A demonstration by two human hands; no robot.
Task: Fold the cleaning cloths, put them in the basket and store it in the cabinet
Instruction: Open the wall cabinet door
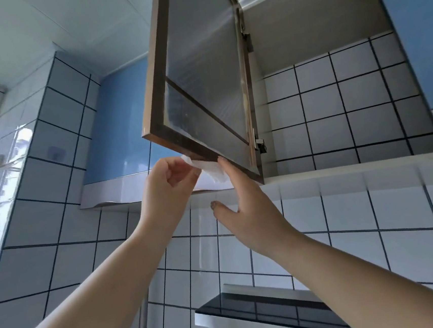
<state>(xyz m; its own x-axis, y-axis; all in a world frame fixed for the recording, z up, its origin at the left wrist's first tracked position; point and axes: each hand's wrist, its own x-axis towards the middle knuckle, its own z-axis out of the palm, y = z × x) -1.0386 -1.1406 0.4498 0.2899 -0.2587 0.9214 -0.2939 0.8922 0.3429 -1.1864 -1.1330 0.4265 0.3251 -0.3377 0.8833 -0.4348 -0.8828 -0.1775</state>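
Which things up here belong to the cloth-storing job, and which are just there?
Part of the job:
cabinet door, swung open
white cloth, pinched in the left hand
right hand, fingertips on the door's bottom edge

Just there:
range hood
tiled wall

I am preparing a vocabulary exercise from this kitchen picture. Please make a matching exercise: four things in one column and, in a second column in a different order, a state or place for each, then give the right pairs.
Things:
1. cabinet door
2. left hand
3. right hand
4. range hood

States or places:
A. fingers straight, fingertips at the door's lower edge
B. swung open, frosted panel in a brown frame
C. at the bottom of the picture, below the hands
D. fingers curled, pinching a white cloth

Pairs: 1-B, 2-D, 3-A, 4-C
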